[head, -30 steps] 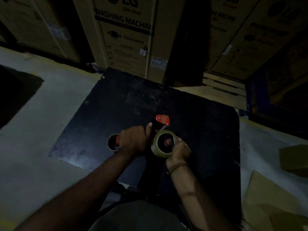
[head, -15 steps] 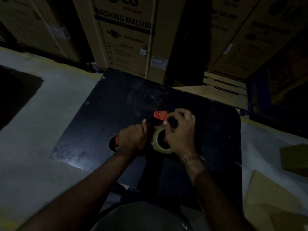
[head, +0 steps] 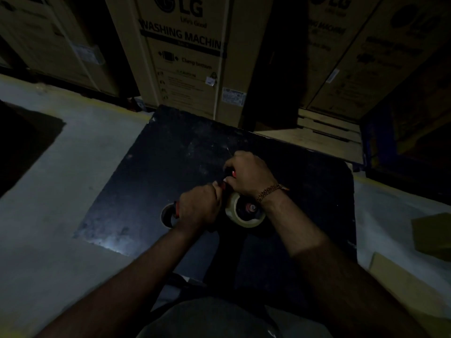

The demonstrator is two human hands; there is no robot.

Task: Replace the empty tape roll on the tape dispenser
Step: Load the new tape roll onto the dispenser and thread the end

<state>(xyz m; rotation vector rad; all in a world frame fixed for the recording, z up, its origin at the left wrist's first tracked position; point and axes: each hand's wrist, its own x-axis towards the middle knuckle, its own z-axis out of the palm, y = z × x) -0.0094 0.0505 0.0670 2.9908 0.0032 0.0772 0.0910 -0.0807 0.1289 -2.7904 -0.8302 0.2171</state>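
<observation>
Two fists, left hand [head: 199, 207] gripping dispenser handle, right hand [head: 249, 175] hiding red head

left hand [head: 199, 207] and right hand [head: 249, 175] meet on the tape dispenser [head: 234, 173] over the mat [head: 170, 152] — tape roll [head: 245, 212] just below the right fingers, empty core [head: 167, 215] just left of the left fingers, boxes [head: 185, 57] well beyond both.

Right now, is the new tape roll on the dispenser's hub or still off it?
On. The tape roll encircles the dispenser's red hub, while the empty core lies apart on the black board.
</observation>
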